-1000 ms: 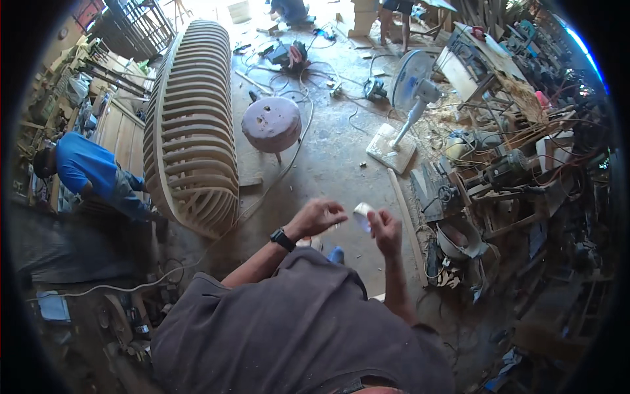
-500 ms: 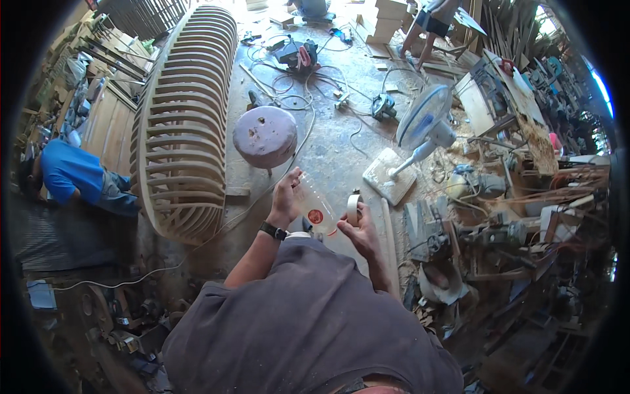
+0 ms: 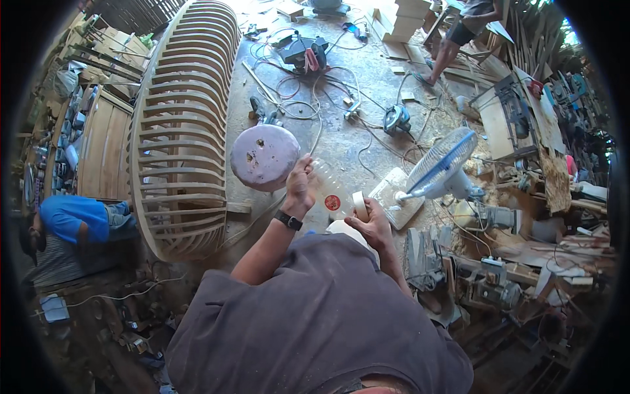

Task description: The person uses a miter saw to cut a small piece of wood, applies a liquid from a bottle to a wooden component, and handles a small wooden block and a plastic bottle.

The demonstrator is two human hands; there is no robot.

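Note:
My left hand (image 3: 299, 186), with a dark watch on its wrist, grips a clear plastic bottle (image 3: 327, 182) near its far end. The bottle is tilted and has a round red label on its side. In my right hand (image 3: 374, 226) is a roll of pale tape (image 3: 359, 205), pinched between thumb and fingers. The tape roll is beside the near end of the bottle; I cannot tell whether the two touch. A round, worn purple stool (image 3: 265, 157) stands just beyond my left hand.
A long ribbed wooden frame (image 3: 187, 131) lies on the left. A standing fan (image 3: 441, 164) is at the right, near woodworking machines (image 3: 492, 282). Power tools (image 3: 396, 119) and cables spread over the floor ahead. A person in blue (image 3: 72, 218) bends at far left; another person (image 3: 459, 33) walks at the back right.
Bottle and tape roll have shifted slightly right in the view, still in my hands. The view has turned a little. The person at the back right has moved.

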